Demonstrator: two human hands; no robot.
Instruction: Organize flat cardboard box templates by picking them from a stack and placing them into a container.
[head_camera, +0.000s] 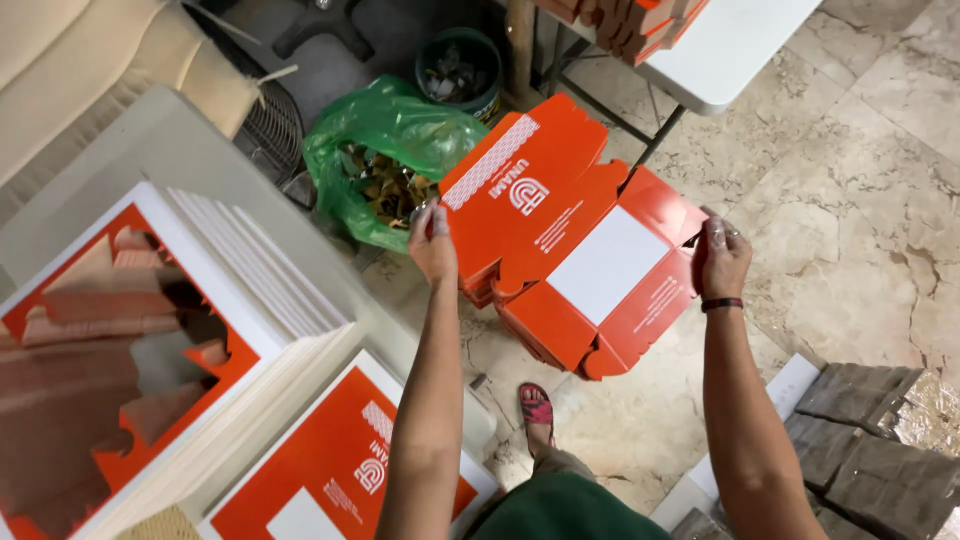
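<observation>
Head view: both hands hold an orange box (570, 245), a flat-cut carton with a white panel, partly folded and held in the air above the stone floor (860, 190). The left hand (433, 243) grips the box's left edge, fingers closed over the card beside the long flap with the white stripe. The right hand (722, 258) pinches the box's right edge, thumb and fingers closed on the card; a dark band sits on that wrist. The box's side walls are turned up, its lid flap tilted away toward the top of the view.

Just behind the box and the left hand, a green bag (385, 150) lies on the floor, open and full of paper scraps. Beyond it stands a dark bucket (460, 68), near a leg of the white table (730, 50), whose near corner carries more orange cartons.

At the left, a stack of white sheets (255, 270) lies on a grey desk (150, 140); its top sheet is orange with cut-out gaps. A second stack with an orange printed sheet (340, 460) lies near the desk's near edge, under the left forearm. A foot in a red sandal (537, 407) rests on the floor below the box. Grey wrapped blocks (870, 440) lie at the lower right.
</observation>
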